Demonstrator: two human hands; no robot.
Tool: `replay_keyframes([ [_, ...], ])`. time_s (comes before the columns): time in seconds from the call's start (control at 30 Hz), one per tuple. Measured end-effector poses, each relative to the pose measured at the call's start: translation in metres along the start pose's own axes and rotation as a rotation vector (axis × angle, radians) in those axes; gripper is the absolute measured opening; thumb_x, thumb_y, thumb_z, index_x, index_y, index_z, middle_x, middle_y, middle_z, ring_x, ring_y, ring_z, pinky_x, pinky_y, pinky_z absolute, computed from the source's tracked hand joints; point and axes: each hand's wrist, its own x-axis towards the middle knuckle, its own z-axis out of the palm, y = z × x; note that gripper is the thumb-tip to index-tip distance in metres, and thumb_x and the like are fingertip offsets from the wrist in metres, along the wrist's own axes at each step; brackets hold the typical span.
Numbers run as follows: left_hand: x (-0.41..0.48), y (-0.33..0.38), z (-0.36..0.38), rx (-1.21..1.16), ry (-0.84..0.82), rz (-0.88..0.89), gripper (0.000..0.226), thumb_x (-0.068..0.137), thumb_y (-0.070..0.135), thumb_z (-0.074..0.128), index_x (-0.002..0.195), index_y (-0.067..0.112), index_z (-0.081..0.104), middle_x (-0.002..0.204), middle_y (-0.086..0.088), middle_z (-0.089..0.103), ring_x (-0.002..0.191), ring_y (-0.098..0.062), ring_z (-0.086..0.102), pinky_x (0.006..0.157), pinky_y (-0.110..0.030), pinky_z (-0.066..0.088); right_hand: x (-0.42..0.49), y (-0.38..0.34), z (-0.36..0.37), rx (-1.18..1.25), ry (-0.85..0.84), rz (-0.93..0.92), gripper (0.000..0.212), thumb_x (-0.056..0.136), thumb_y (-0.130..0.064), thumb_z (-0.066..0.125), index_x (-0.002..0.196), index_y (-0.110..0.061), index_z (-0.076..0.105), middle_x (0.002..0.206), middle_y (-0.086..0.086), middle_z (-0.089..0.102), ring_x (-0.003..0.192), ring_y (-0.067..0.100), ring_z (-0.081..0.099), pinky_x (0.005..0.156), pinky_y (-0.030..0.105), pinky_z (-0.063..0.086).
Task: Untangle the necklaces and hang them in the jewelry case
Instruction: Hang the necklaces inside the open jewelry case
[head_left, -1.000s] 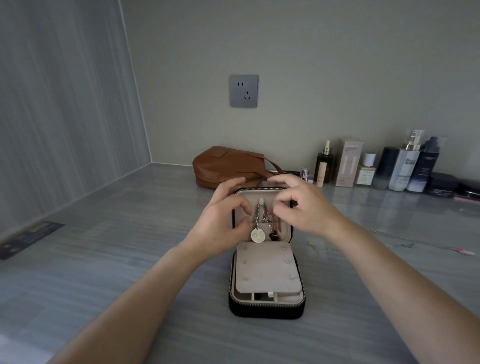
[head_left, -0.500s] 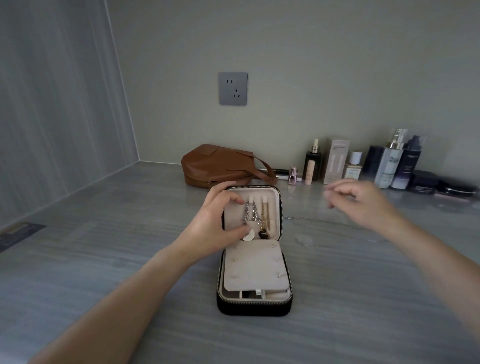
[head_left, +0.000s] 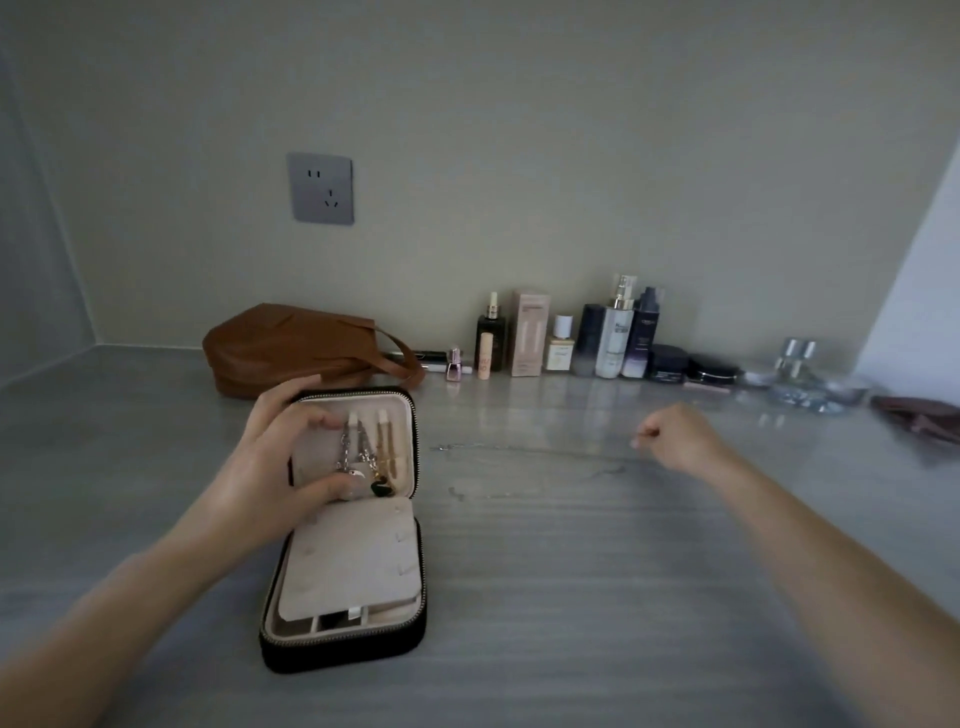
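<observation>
The black jewelry case (head_left: 343, 649) sits open on the grey desk (head_left: 571, 597), at about 7 o'clock from the middle of the view, with its lid (head_left: 405, 415) upright at the far side. The left hand (head_left: 270, 467) has that lid: fingers curl over its top left corner and the thumb presses a round pale pendant (head_left: 356, 480), a firm grip on the case. Inside the lid hang the necklaces (head_left: 363, 449), silver chains with a gold one at their 3 o'clock, and a dark pendant (head_left: 381, 488) just beside the pale one. At 3 o'clock from the lid, a thin chain (head_left: 519, 450) lies stretched along the desk toward the right hand (head_left: 680, 439). That hand's grip is curled tight, fingertips near the chain's far end; whether it pinches the chain, I cannot tell. At 12 o'clock from the case lies a brown leather bag (head_left: 291, 343), with cosmetic bottles (head_left: 613, 332) lining the wall at 1 o'clock and a grey wall socket (head_left: 321, 188) above the bag.
</observation>
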Motion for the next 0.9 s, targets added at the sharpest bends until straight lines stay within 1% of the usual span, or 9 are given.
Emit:
replay_keyframes([
  [0.07,0.0,0.002,-0.001,-0.011,0.019,0.011,0.063,0.062,0.02,0.084,0.095,0.061,0.049,0.131,0.034,0.027,0.122,0.024,0.023,0.102,-0.018,0.025,0.0,0.007,0.001,-0.053,-0.059,-0.007,0.012,0.085,-0.021,0.07,0.094,-0.015,0.074,0.101,0.003,0.071,0.094,0.02,0.063,0.082,0.023,0.045],
  [0.17,-0.001,0.01,0.0,-0.034,0.086,0.006,0.037,0.076,0.016,0.073,0.093,0.043,0.055,0.13,0.03,0.033,0.121,0.023,0.027,0.101,-0.033,0.032,0.0,0.012,0.004,-0.109,-0.047,-0.047,0.004,0.083,-0.025,0.071,0.084,-0.028,0.07,0.101,-0.002,0.07,0.095,0.019,0.063,0.089,0.029,0.047],
  [0.3,0.002,0.018,0.0,-0.044,0.192,-0.006,0.032,0.083,0.01,0.066,0.091,0.038,0.054,0.126,0.013,0.045,0.116,0.021,0.034,0.1,-0.04,0.04,0.003,0.01,0.007,-0.411,-0.122,-0.114,0.019,0.095,-0.029,0.051,0.105,-0.02,0.063,0.114,0.003,0.059,0.106,0.023,0.056,0.088,0.03,0.044],
  [0.37,0.004,0.02,-0.003,-0.04,0.213,-0.003,0.032,0.084,0.008,0.065,0.09,0.038,0.054,0.125,0.01,0.046,0.116,0.016,0.038,0.102,-0.041,0.04,0.001,0.008,0.008,-0.423,-0.164,-0.145,0.024,0.098,-0.027,0.042,0.11,-0.014,0.059,0.113,0.006,0.055,0.105,0.025,0.054,0.085,0.03,0.043],
  [0.43,0.006,0.024,-0.005,-0.02,0.22,0.02,0.025,0.084,0.016,0.064,0.089,0.039,0.054,0.121,0.016,0.047,0.119,0.003,0.043,0.104,-0.036,0.037,-0.002,0.007,0.006,-0.216,-0.158,-0.153,0.019,0.099,-0.021,0.041,0.102,-0.012,0.057,0.101,0.002,0.055,0.097,0.022,0.055,0.077,0.025,0.04],
  [0.5,0.01,0.033,-0.008,0.003,0.223,0.051,0.008,0.081,0.032,0.056,0.088,0.037,0.056,0.12,0.025,0.046,0.119,-0.006,0.045,0.103,-0.031,0.035,-0.006,0.003,0.002,0.202,-0.149,-0.106,0.017,0.1,-0.013,0.042,0.088,-0.011,0.054,0.083,-0.001,0.061,0.079,0.018,0.057,0.066,0.021,0.042],
  [0.67,0.025,0.069,0.009,-0.094,0.134,0.142,0.01,0.082,0.029,0.052,0.084,0.038,0.056,0.111,0.023,0.054,0.107,0.007,0.049,0.094,-0.01,0.034,-0.018,-0.014,-0.013,0.943,-0.25,-0.032,0.022,0.099,-0.001,0.041,0.079,-0.008,0.05,0.069,0.007,0.05,0.059,0.016,0.046,0.06,0.023,0.045],
  [0.8,0.049,0.107,0.048,-0.383,-0.049,-0.052,0.018,0.092,0.013,0.053,0.089,0.029,0.06,0.1,0.009,0.063,0.087,0.001,0.057,0.078,-0.013,0.043,-0.031,-0.041,-0.038,1.119,-0.412,-0.096,0.019,0.098,-0.002,0.043,0.082,-0.01,0.051,0.063,0.003,0.049,0.049,0.012,0.041,0.062,0.031,0.044],
  [0.9,0.074,0.128,0.087,-0.525,-0.224,-0.229,0.019,0.097,0.012,0.046,0.105,0.015,0.063,0.11,-0.003,0.065,0.098,-0.01,0.059,0.074,-0.014,0.041,-0.049,-0.068,-0.056,1.082,-0.484,-0.187,0.019,0.098,-0.004,0.043,0.082,-0.011,0.049,0.062,0.0,0.05,0.048,0.009,0.038,0.045,0.02,0.036],
])
